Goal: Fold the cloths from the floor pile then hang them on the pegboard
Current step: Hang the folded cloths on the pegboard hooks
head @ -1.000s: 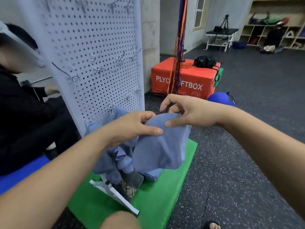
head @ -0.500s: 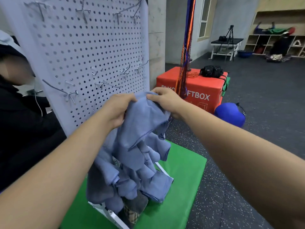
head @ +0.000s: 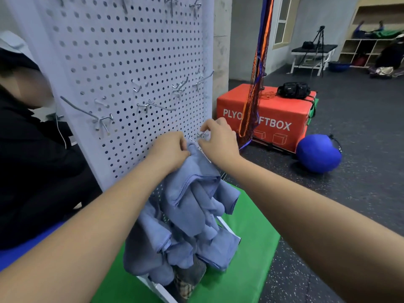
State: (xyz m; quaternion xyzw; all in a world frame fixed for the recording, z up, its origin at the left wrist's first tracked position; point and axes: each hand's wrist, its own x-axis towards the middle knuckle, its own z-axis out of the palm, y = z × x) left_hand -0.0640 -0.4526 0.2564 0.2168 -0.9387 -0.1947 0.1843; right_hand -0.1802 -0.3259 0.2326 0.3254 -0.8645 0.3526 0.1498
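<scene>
both hands have raised the soft blue cloth higher, up against the white pegboard. left hand grips its bunched top edge; right hand pinches a corner at a metal hook. more blue cloths hang below, over a green mat; a red box and a blue ball sit beyond.

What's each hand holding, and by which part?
Both hold the blue cloth by its top edge, against the pegboard: left hand pinches the upper fold, right hand pinches the corner at a hook.
</scene>
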